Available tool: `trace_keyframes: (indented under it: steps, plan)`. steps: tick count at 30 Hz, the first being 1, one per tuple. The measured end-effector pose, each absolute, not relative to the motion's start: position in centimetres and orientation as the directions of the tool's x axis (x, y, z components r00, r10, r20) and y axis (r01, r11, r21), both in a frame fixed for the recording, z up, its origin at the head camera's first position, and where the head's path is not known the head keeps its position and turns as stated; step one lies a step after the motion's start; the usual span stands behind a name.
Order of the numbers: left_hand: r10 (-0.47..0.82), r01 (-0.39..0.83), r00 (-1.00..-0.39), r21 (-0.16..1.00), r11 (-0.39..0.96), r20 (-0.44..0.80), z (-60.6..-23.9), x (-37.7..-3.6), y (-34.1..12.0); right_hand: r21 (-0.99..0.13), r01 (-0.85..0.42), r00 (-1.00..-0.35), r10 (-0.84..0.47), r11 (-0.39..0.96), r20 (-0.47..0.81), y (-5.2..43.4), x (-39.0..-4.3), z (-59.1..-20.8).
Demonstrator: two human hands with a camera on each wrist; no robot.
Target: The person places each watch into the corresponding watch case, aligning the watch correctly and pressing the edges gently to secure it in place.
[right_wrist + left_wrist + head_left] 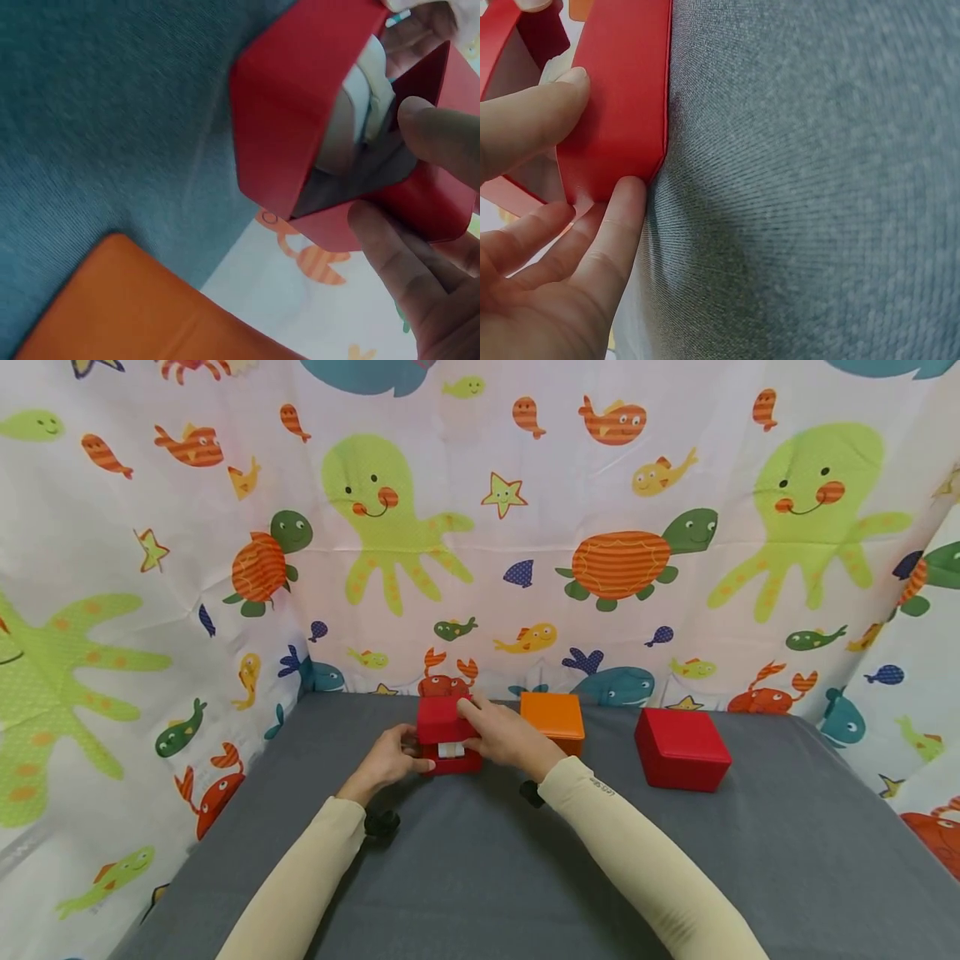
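Observation:
A red box (453, 766) with a hinged lid (441, 720) stands partly open near the back of the table. Inside lies a white rounded thing (341, 127) with a paler band across it; its kind is unclear. My left hand (388, 764) holds the box's base by its left corner, thumb on the front wall (622, 97) and fingers against the side. With my right hand (504, 732) I grip the raised lid, the thumb on its inner side and the fingers outside.
An orange box (553, 717) stands just right of my right hand. Farther right is a second red box (682, 749), its lid down. A printed curtain (480, 543) hangs behind the grey table (480, 877).

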State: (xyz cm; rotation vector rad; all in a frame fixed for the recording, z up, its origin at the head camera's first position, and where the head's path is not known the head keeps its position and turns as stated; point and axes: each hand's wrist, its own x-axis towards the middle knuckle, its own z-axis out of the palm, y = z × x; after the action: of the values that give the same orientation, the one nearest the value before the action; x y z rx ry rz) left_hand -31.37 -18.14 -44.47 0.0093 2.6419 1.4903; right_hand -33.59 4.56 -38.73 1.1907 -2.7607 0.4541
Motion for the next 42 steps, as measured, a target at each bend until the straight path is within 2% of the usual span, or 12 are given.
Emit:
trace_keyframes:
  steps: [20,30,34,39,42]
  plan:
    - [0.087,-0.032,-0.993,0.875,0.483,-0.084,-44.8,-31.5,-18.4,-0.152,-0.724,-0.688,-0.688,0.673,0.231,4.4,-32.5,-41.2]
    - [0.094,-0.020,-0.993,0.870,0.493,-0.076,-44.6,-31.1,-18.2,-0.195,-0.699,-0.715,-0.665,0.688,0.215,4.5,-32.1,-41.3]
    - [0.087,-0.015,-0.994,0.868,0.496,-0.067,-44.7,-30.9,-18.3,-0.291,-0.650,-0.760,-0.615,0.702,0.211,4.6,-31.7,-41.6]
    - [0.068,0.029,-0.998,0.875,0.483,-0.004,-44.5,-30.4,-18.3,-0.488,-0.509,-0.856,-0.477,0.709,0.200,4.8,-31.4,-42.3]
    - [0.050,0.066,-0.998,0.881,0.469,0.049,-44.2,-30.0,-18.2,-0.608,-0.431,-0.893,-0.413,0.667,0.181,4.9,-31.2,-42.6]
